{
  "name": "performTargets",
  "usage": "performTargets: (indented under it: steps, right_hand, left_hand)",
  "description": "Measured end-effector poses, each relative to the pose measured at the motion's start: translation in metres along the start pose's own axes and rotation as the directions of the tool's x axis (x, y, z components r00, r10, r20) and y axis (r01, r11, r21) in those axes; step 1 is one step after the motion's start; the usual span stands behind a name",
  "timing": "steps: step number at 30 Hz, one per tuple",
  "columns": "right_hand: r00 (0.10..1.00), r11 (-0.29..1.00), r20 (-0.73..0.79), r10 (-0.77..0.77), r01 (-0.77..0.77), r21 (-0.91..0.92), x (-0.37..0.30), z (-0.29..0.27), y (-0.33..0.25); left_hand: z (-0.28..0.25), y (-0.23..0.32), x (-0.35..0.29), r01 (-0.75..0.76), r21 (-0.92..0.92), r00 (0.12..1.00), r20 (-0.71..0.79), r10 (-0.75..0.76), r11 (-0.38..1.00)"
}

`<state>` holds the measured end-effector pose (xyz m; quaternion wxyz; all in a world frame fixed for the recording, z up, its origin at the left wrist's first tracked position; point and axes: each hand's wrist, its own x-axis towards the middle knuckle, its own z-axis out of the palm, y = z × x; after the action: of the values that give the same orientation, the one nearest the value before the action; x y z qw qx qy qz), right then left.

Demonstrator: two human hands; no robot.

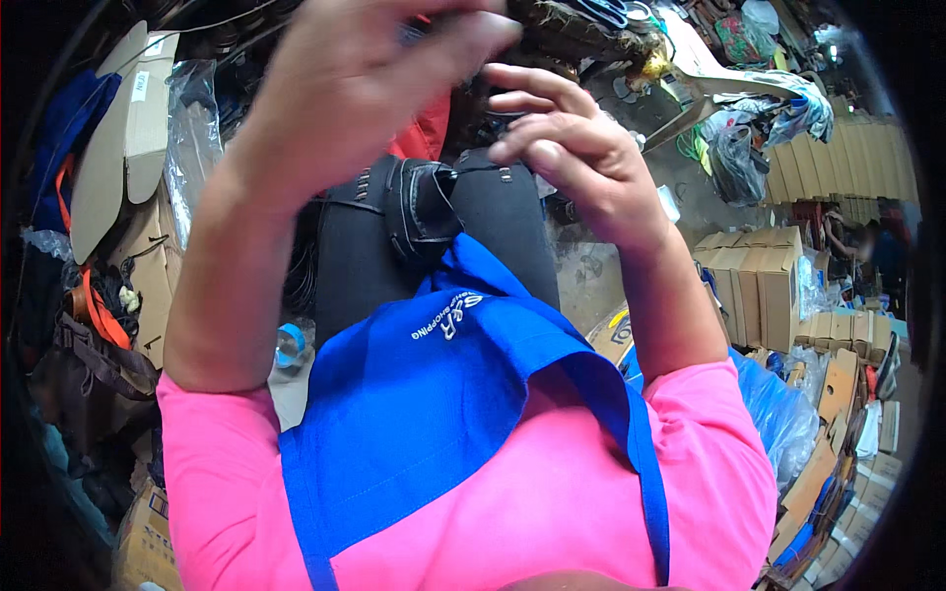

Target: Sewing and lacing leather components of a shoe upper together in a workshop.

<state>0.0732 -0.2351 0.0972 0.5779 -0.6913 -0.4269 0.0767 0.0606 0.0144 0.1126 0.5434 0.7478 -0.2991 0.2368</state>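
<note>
Both my hands are raised above my lap, near the top of the view. My left hand [370, 84] is smeared by motion and cut off by the upper edge, so its grip is unclear. Close by on the right, my right hand [589, 158] has its fingers curled and the thumb against them; whatever they may hold is too small to make out. Below them, between my thighs, lies a black leather-like piece [424, 202] with an opening and pale stitch marks along its edges. Neither hand touches it. A blue apron [414, 394] covers my front.
Cardboard pieces [150, 108] and clear plastic [194, 148] stand at the left. A roll of blue tape [289, 345] lies beside my left thigh. Cardboard boxes [754, 281] stack up at the right, near clear plastic wrapping [774, 409]. Another person [872, 246] is at the far right.
</note>
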Motion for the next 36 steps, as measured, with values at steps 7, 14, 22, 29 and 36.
performTargets:
  steps: [7,14,22,29,36]
  right_hand:
    - [0.976,0.984,-0.149,0.16,-0.146,0.099,0.032,-0.029,0.024]
    - [0.918,0.671,-0.39,0.072,-0.334,-0.662,0.109,-0.129,0.051]
    - [0.7,-0.214,-0.413,0.583,-0.358,-0.909,0.14,-0.134,0.041]
    - [0.935,0.066,-0.116,0.336,-0.146,-0.987,0.114,-0.176,0.051]
    - [0.814,0.698,-0.118,0.569,-0.554,-0.454,-0.023,-0.119,0.032]
  left_hand:
    - [0.059,-0.034,-0.013,0.699,-0.289,0.696,0.485,-0.53,0.653]
    - [0.056,-0.037,-0.024,0.607,-0.311,0.773,0.445,-0.452,0.732]
    - [0.012,-0.003,0.006,0.472,-0.139,0.867,0.253,-0.429,0.871]
    - [0.005,0.007,0.013,0.088,0.296,0.995,0.024,-0.1,0.951]
    - [0.001,0.021,0.015,0.178,0.253,0.982,-0.109,-0.154,0.951]
